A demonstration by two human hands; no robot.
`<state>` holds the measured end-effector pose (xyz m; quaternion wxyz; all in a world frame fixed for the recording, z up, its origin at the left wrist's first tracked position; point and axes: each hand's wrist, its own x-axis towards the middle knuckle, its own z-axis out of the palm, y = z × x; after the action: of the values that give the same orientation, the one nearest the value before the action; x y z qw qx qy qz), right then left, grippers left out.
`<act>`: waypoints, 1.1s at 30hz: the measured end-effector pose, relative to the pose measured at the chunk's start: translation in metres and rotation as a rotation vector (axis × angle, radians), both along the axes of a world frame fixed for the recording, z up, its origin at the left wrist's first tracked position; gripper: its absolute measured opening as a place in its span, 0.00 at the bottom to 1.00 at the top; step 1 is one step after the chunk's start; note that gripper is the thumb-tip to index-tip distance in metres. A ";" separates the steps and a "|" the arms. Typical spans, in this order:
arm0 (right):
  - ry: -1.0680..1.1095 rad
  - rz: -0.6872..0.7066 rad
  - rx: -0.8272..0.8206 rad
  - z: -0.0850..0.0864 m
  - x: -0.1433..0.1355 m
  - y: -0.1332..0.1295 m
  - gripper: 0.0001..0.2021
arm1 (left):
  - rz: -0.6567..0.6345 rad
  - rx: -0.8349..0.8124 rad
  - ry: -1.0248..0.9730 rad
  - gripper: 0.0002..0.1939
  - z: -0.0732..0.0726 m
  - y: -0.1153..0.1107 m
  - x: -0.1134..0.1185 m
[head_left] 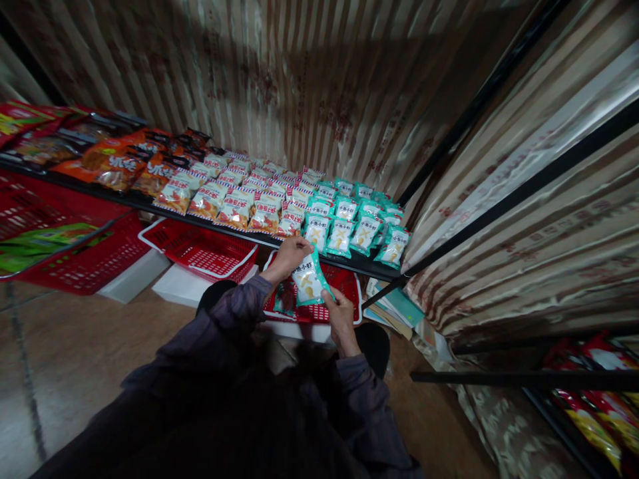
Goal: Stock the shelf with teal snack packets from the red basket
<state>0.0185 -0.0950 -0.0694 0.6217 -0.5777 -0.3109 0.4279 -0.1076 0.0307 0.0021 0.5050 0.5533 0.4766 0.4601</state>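
Between my two hands is a teal and white snack bag (308, 281), tilted, its printed front facing up at me. My left hand (290, 255) pinches its top edge, and my right hand (341, 318) grips the lower right corner. Below it sits a red plastic basket (353, 296) with a white rim, in which another teal bag (285, 297) partly shows. Just beyond my hands, matching teal bags (341, 234) stand in rows at the right end of a black shelf (372, 266). White and red snack bags (234, 205) fill the shelf to their left.
Orange snack bags (120, 163) lie farther left on the shelf. Two more red baskets (200, 249) (104, 256) stand beneath it. A striped curtain (279, 73) hangs behind. Black metal bars (524, 193) cross at right, with another shelf of bags (589, 419) lower right.
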 end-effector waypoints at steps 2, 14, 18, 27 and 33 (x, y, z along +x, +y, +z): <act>-0.038 0.075 0.000 0.005 0.002 -0.001 0.19 | -0.007 0.074 0.103 0.09 0.000 0.003 0.000; 0.061 0.154 0.005 0.019 0.002 0.013 0.22 | -0.104 0.200 0.351 0.03 0.006 0.002 0.012; 0.147 0.059 -0.012 0.014 0.001 0.013 0.21 | -0.092 0.252 0.372 0.05 0.009 0.000 0.010; 0.264 -0.102 0.066 0.009 0.001 0.020 0.23 | 0.123 0.488 0.368 0.09 -0.018 -0.057 -0.003; 0.324 -0.141 0.103 0.006 -0.007 0.026 0.22 | 0.045 0.610 0.454 0.15 -0.043 -0.096 0.002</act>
<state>0.0119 -0.0686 -0.0638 0.7207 -0.4891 -0.1870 0.4544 -0.1059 -0.0655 -0.0413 0.1886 0.7555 0.4296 0.4573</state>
